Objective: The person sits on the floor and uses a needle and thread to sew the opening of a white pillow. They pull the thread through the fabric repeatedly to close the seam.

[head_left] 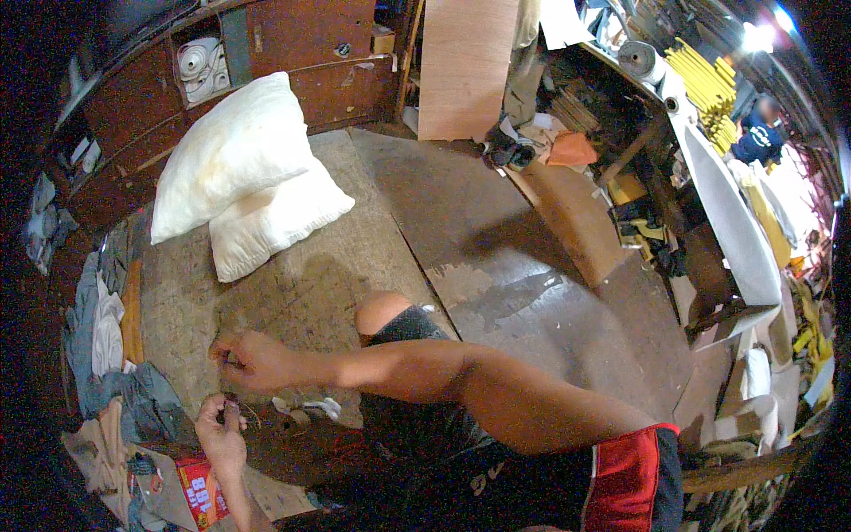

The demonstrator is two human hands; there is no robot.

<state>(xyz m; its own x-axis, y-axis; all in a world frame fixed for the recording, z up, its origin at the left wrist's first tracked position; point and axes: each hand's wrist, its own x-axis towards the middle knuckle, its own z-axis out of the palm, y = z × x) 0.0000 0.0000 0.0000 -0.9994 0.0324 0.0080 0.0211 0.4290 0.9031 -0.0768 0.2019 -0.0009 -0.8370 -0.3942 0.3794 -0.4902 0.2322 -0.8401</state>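
My right hand [248, 362] hangs above the worn board floor [177, 310] with fingers pinched; whatever is between them is too small to make out. My left hand [217, 430] is just below it, curled, with a small dark thing or thin strand at its fingertips that I cannot identify. Beside the hands lie a small spool [292, 423] and a small white item [326, 408]. My bent knee [381, 310] is behind my right forearm. A red printed packet [197, 492] lies below my left hand.
Two stuffed white pillows [230, 160] overlap at upper left before wooden cabinets [301, 53]. Crumpled cloth [97, 310] lines the left. A wooden panel [461, 62] stands at the back. Rolls [643, 62], yellow stacked lengths [696, 75] and scraps fill the right, where another person [758, 133] is visible.
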